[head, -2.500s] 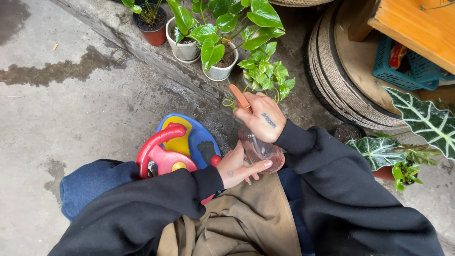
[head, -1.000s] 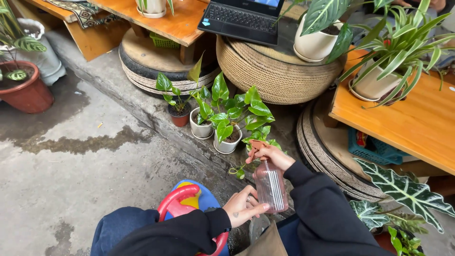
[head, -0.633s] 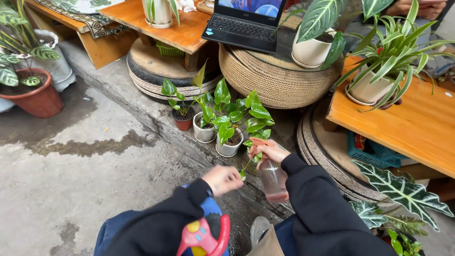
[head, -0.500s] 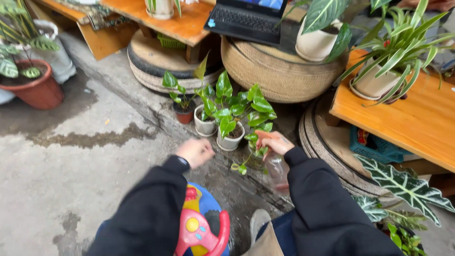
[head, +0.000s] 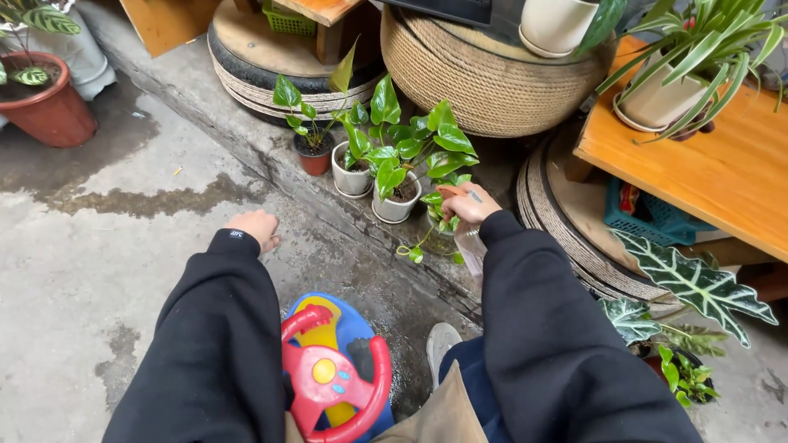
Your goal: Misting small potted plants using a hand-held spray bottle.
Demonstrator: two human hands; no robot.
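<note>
My right hand (head: 468, 205) grips a clear spray bottle (head: 470, 246) with an orange nozzle, held just right of a white pot of green leaves (head: 395, 202). A second white pot (head: 351, 179) and a small red-brown pot (head: 314, 159) stand to its left on a concrete ledge. My left hand (head: 256, 227) hovers over the wet concrete floor, fingers loosely curled, holding nothing. Black sleeves cover both arms. Under me is a child's ride-on toy with a red steering wheel (head: 332, 379).
Rope-wrapped tyres (head: 480, 78) stand behind the pots. A wooden table (head: 722, 172) at the right carries a potted striped plant. A terracotta pot (head: 53, 115) is at the far left. Large veined leaves (head: 698, 283) and a blue basket (head: 648, 217) lie at the right.
My left hand let go of the bottle and swung out left over the floor. My right hand carried the bottle forward toward the white pots.
</note>
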